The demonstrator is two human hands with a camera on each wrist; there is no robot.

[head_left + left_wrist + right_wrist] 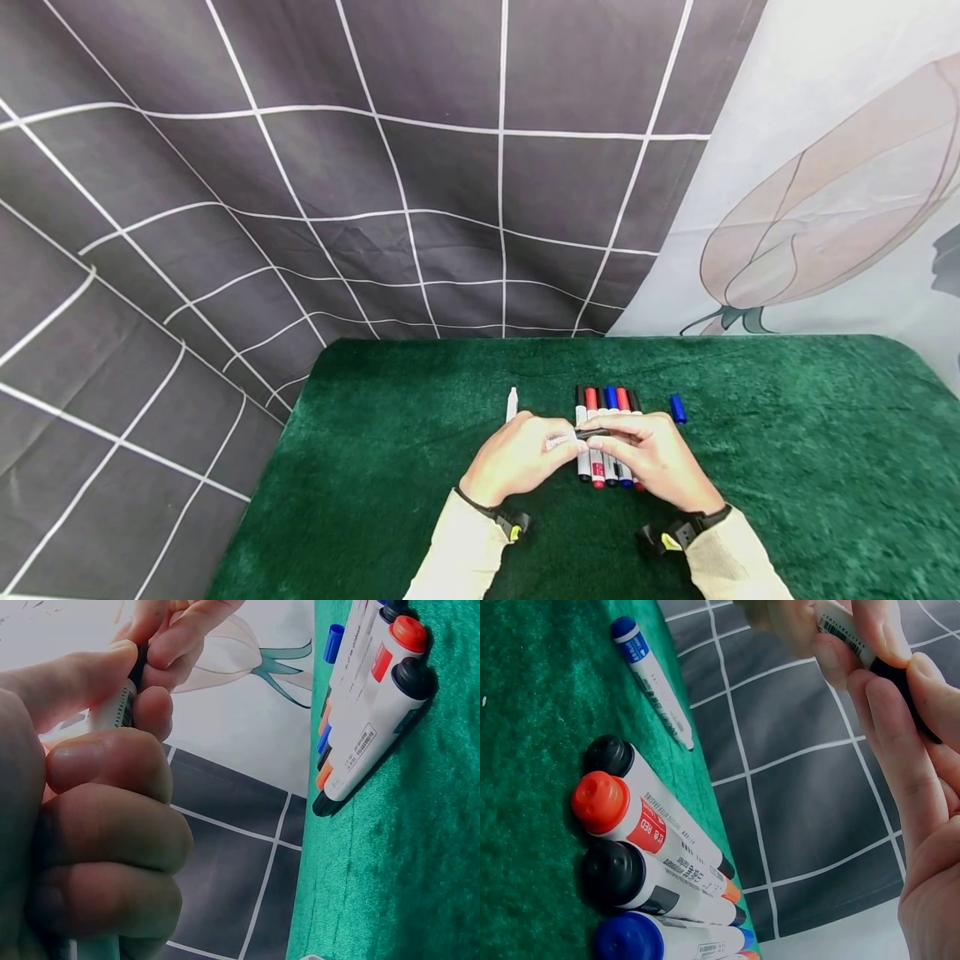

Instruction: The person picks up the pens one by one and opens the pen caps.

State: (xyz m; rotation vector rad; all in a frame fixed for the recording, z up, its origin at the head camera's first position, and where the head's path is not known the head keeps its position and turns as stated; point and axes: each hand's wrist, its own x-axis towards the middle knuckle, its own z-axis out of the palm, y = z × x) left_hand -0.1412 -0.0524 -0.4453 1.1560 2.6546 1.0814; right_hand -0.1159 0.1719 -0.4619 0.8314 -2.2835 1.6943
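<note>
Both hands meet over a row of markers on the green cloth. My left hand [517, 457] grips the white barrel of a marker [840, 626], its fingers curled round it. With thumb and fingertips my right hand [651, 454] pinches the marker's black cap [900, 681]. The marker is held up off the cloth, and part of it is hidden by the fingers. Below lie several white markers [675, 806] side by side, with black, red and blue ends. Left of them lies a blue-ended marker [656, 690] with no cap on its white tip.
A loose blue cap [678, 409] lies right of the row. The green cloth [360, 475] covers the table. Behind it hangs a dark fabric [450, 167] with white grid lines, and a white one [750, 267] with a flower print at the right.
</note>
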